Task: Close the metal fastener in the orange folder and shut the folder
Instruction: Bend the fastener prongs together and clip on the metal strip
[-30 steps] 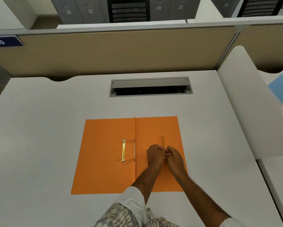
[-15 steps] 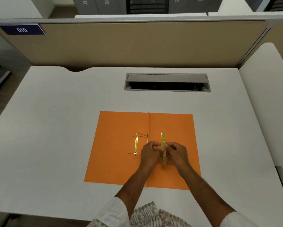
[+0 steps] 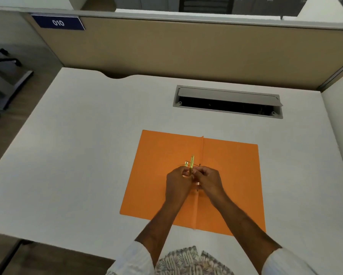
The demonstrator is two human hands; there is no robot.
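The orange folder [image 3: 158, 175] lies open and flat on the white desk, spine running towards me. A gold metal fastener bar [image 3: 191, 164] stands over the fastener base [image 3: 186, 163] just left of the spine, with thin prongs sticking out sideways. My left hand [image 3: 177, 180] and my right hand [image 3: 208, 180] meet over the spine and both pinch the bar's lower part. Their fingers hide the bar's lower end and most of the base.
A grey cable hatch [image 3: 228, 101] with its lid up sits in the white desk [image 3: 77, 155] behind the folder. A beige partition [image 3: 186, 50] with a blue "010" sign [image 3: 58, 22] closes the back. A chair base [image 3: 2, 60] stands on the floor at left.
Both hands carried the gold bar leftwards from the right flap to the fastener base beside the spine. The camera view swung left, so the folder sits further right in frame.
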